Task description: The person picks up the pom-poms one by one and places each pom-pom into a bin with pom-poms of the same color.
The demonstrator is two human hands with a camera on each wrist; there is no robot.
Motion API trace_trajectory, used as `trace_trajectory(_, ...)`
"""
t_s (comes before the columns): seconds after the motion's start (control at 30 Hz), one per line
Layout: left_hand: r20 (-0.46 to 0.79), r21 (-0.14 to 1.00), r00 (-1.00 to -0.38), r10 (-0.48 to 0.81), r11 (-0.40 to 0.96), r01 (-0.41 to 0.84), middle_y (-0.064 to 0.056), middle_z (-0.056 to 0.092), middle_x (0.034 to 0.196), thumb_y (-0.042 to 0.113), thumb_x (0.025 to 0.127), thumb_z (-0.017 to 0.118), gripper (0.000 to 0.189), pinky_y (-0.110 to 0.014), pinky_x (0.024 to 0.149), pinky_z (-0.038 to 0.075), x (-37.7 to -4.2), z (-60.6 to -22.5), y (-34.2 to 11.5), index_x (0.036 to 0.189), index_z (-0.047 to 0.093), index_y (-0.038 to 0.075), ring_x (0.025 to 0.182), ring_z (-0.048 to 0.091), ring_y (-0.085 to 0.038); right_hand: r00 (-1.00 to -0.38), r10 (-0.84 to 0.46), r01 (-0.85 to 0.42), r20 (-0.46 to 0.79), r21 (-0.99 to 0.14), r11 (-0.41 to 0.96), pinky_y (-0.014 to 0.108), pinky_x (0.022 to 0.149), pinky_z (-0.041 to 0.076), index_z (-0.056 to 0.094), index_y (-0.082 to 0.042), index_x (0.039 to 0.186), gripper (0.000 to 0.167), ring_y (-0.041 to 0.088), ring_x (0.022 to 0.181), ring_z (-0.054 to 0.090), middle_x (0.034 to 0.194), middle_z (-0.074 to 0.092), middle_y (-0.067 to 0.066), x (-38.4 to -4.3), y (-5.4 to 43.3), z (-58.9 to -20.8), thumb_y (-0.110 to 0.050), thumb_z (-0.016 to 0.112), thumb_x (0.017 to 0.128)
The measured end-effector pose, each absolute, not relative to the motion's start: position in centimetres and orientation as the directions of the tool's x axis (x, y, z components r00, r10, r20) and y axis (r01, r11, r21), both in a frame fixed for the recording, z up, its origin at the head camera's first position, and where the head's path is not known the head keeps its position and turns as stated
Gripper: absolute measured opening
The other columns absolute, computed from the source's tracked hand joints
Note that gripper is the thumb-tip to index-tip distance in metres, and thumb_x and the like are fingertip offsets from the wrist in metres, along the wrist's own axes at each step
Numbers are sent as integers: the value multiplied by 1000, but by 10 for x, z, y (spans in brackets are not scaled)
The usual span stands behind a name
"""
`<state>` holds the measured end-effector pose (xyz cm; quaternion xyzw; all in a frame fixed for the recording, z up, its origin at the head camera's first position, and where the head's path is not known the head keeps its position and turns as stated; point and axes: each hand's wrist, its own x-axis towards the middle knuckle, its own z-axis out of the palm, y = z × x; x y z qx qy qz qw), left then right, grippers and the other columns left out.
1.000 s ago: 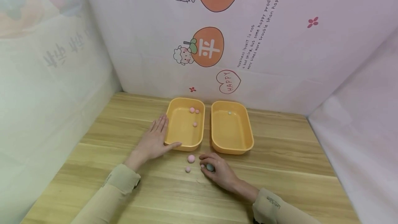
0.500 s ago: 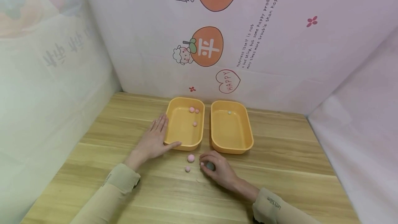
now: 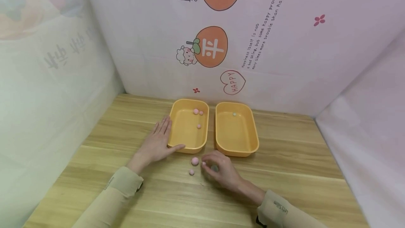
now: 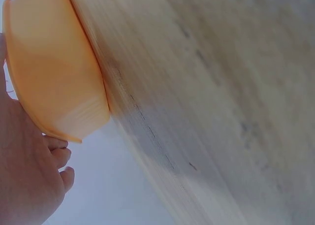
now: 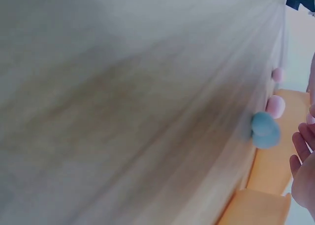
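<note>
My right hand pinches a small pink ball between thumb and index finger, just above the table; in the right wrist view this pink ball shows at the frame edge. Partly behind the fingers sits a blue-green ball. The right wrist view shows two overlapping blue balls. Left of the hand lie a larger pink ball and a smaller pink ball. With straight fingers along its left side and the thumb at its near rim, my left hand rests against the left yellow tray.
Inside the left tray are three pink balls, one at the back. A right yellow tray stands beside it with a tiny pale ball. Printed cloth walls enclose the wooden table at back and sides.
My right hand has lifted the small pink ball a little and shifted slightly back and left, away from the blue-green ball. The left hand stays where it was.
</note>
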<state>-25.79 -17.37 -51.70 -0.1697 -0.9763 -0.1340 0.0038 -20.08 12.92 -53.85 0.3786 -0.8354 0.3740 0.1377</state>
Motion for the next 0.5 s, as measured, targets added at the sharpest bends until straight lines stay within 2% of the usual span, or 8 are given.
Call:
trace_trajectory(0.3, 56, 266, -944, 326, 906, 328, -25, 6, 184, 83, 100, 52, 122, -56, 143, 13, -258, -518, -173, 173, 12, -8, 174, 8, -39, -593, -537, -805, 600, -436, 403, 34, 91, 68, 80, 2, 104, 21, 26, 101, 76, 108, 80, 13, -207, 127, -526, 7, 87, 85)
trace_trajectory(0.5, 40, 266, -944, 327, 907, 325, -24, 5, 184, 83, 100, 51, 123, -55, 143, 12, -258, -516, -173, 173, 10, -7, 174, 6, -38, -585, -523, -810, 620, -420, 408, 34, 93, 68, 80, -1, 106, 24, 26, 104, 75, 110, 80, 11, -214, 125, -514, 7, 88, 85)
